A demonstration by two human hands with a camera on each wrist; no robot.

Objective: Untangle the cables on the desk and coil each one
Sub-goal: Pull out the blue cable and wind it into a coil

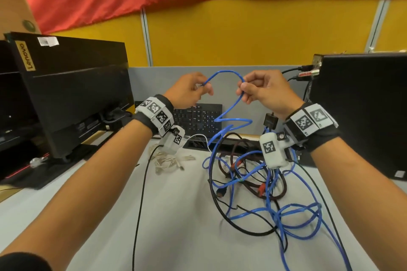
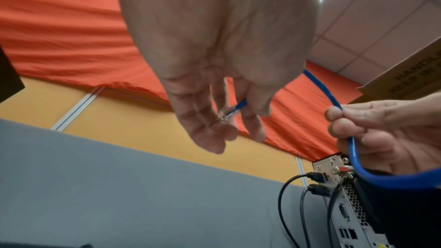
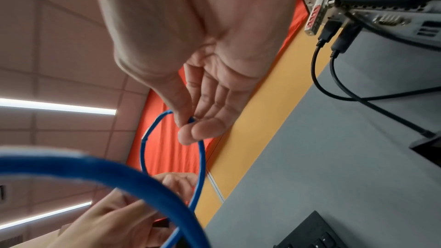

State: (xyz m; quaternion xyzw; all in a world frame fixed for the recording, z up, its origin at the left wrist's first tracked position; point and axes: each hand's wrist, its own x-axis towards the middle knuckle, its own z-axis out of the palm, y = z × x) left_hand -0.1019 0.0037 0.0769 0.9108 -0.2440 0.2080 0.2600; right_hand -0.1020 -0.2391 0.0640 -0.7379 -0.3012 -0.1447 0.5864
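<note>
Above desk [image 1: 176,215], both hands raised — left hand [image 1: 187,92], right hand [image 1: 262,92] pinching blue cable [image 1: 222,72]

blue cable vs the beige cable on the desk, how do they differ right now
The blue cable is lifted in an arch, the left hand holding its plug end and the right hand pinching it further along; the beige cable lies untouched on the desk. The blue cable trails down into the tangle of dark cables; the beige cable sits apart in its own small bundle. Neither is neatly coiled.
</note>
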